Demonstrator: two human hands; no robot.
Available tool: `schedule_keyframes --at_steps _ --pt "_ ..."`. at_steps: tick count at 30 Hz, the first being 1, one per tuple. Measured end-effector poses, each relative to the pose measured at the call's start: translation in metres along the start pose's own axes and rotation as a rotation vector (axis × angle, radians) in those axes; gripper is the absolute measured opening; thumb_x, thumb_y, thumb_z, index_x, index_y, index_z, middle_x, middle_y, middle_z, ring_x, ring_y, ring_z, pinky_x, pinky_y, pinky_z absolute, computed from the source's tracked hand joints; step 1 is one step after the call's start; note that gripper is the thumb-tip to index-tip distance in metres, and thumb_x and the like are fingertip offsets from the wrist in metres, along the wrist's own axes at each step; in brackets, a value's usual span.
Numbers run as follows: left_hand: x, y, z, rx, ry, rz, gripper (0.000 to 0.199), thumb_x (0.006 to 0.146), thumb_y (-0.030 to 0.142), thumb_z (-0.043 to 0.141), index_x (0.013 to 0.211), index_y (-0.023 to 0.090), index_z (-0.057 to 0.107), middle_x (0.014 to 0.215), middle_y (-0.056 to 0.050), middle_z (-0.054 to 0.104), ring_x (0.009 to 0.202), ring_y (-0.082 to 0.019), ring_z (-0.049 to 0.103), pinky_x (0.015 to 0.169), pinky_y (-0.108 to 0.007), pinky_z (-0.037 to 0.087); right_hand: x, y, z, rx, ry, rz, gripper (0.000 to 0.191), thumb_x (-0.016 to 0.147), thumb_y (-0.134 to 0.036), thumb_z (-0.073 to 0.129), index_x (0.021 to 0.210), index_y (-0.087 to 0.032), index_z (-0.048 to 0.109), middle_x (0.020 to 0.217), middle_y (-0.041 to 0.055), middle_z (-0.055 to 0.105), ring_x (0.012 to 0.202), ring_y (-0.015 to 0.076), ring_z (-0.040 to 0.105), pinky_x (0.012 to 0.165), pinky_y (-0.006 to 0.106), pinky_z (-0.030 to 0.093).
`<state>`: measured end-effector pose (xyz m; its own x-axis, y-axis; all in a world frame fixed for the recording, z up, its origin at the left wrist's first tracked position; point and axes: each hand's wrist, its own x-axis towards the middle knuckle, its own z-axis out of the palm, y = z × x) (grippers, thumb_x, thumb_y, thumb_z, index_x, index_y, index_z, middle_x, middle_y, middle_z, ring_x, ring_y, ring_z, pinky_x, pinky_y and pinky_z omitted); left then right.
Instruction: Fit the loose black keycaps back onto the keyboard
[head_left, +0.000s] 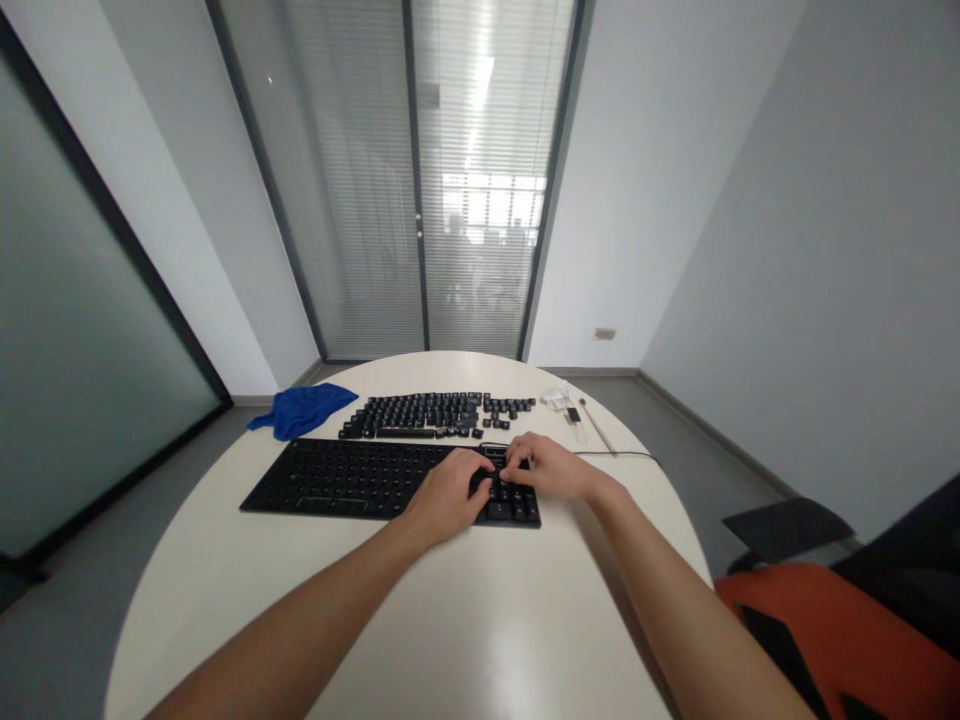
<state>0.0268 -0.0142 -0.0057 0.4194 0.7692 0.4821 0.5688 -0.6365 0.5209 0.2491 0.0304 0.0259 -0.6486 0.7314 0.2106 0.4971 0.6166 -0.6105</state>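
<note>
A black keyboard (341, 480) lies flat on the table. Its main field is bare of keycaps, while black keycaps (512, 510) sit on the number pad at the right end. My left hand (452, 490) rests over that end, its thumb and index finger curved and apart, with the tips at the pad. From the right, my right hand (551, 466) reaches to the top of the number pad. Its thumb and fingers are drawn together in a pinch; whatever is between them is too small to make out.
Behind the keyboard, loose keycaps (420, 412) lie in keyboard-like rows. A blue cloth (304, 408) is at the left. To the right are a crumpled clear bag (555, 398), a wire-looped tool (574, 415), a thin stick (598, 428) and a cable (626, 454). An orange chair (832, 630) stands beside the round table (480, 620).
</note>
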Motion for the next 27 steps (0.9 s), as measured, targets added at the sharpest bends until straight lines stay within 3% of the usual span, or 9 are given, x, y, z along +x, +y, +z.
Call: schedule_keyframes --at_steps 8,13,20,27 --pt "0.0001 0.0019 -0.0015 -0.008 -0.020 -0.007 0.010 0.090 0.021 0.064 0.100 0.022 0.065 0.104 -0.004 0.068 0.103 -0.022 0.062 0.091 -0.036 0.050 0.0012 -0.0014 -0.0010 0.037 -0.058 -0.030 0.030 0.089 -0.043 0.065 0.076 -0.019 0.078 0.081 0.0044 0.072 0.081 0.0186 0.063 0.077 0.029 0.046" --pt "0.0001 0.0012 -0.0008 0.004 -0.028 -0.016 0.013 0.089 0.018 0.062 0.101 0.022 0.065 0.103 -0.004 0.069 0.101 -0.022 0.062 0.091 -0.035 0.050 -0.0007 -0.0025 -0.0052 0.016 -0.110 -0.019 0.024 0.080 -0.042 0.074 0.090 -0.022 0.082 0.086 0.0042 0.074 0.085 0.0199 0.064 0.078 0.028 0.047" --pt "-0.0003 0.0014 -0.0018 0.003 -0.018 -0.021 0.014 0.090 0.017 0.058 0.102 0.021 0.065 0.104 -0.004 0.069 0.101 -0.021 0.062 0.092 -0.036 0.051 -0.0021 -0.0062 -0.0055 -0.005 -0.096 0.013 0.017 0.080 -0.034 0.072 0.087 -0.023 0.082 0.088 0.0043 0.074 0.086 0.0213 0.066 0.078 0.029 0.048" --pt "-0.0001 0.0017 -0.0019 -0.004 -0.013 -0.018 0.016 0.091 0.016 0.057 0.103 0.021 0.065 0.104 -0.005 0.069 0.101 -0.021 0.063 0.091 -0.035 0.051 -0.0016 -0.0051 -0.0051 -0.063 -0.111 -0.043 0.019 0.083 -0.034 0.069 0.090 -0.022 0.082 0.082 0.0039 0.074 0.078 0.0191 0.065 0.076 0.028 0.047"
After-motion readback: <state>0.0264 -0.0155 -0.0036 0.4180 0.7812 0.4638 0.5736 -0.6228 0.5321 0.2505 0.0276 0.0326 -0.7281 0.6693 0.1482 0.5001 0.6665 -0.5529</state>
